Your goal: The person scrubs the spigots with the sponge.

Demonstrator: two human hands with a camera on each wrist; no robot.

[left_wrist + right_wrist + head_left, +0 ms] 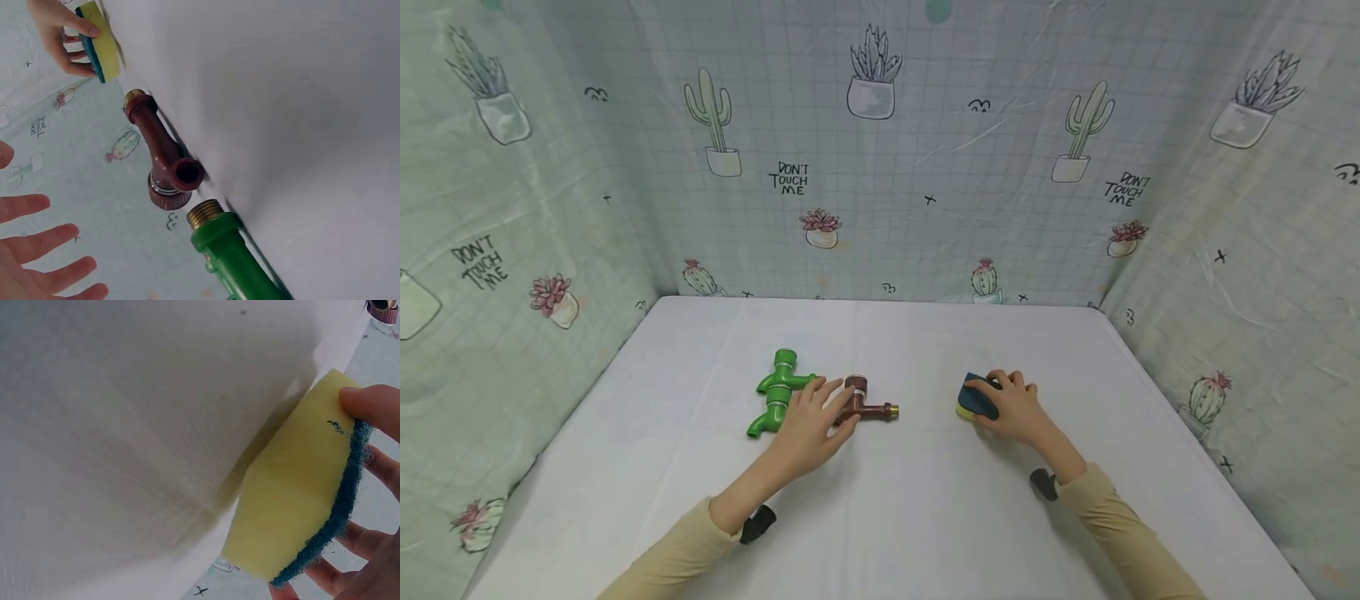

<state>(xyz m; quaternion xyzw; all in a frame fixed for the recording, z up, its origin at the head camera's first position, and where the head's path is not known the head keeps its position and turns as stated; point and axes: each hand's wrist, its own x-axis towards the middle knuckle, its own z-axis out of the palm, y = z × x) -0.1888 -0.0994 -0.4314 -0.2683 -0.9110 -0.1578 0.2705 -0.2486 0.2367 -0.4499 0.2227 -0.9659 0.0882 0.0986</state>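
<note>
My right hand (1018, 415) grips a yellow sponge with a dark blue-green scouring side (977, 400) at the right of the table. In the right wrist view the thumb presses the yellow foam of the sponge (294, 481), with the fingers round the scouring side. My left hand (808, 429) hovers over a brown tap (874, 412), fingers spread and holding nothing. That tap (159, 140) lies on its side with a brass threaded end. Just left of the hand are two green taps (777, 398), one behind the other; the hand partly hides them.
A white cloth covers the table (917, 508). Fabric printed with cacti (872, 208) hangs along the back and both sides. Black wrist-camera mounts (757, 525) stick out under both forearms.
</note>
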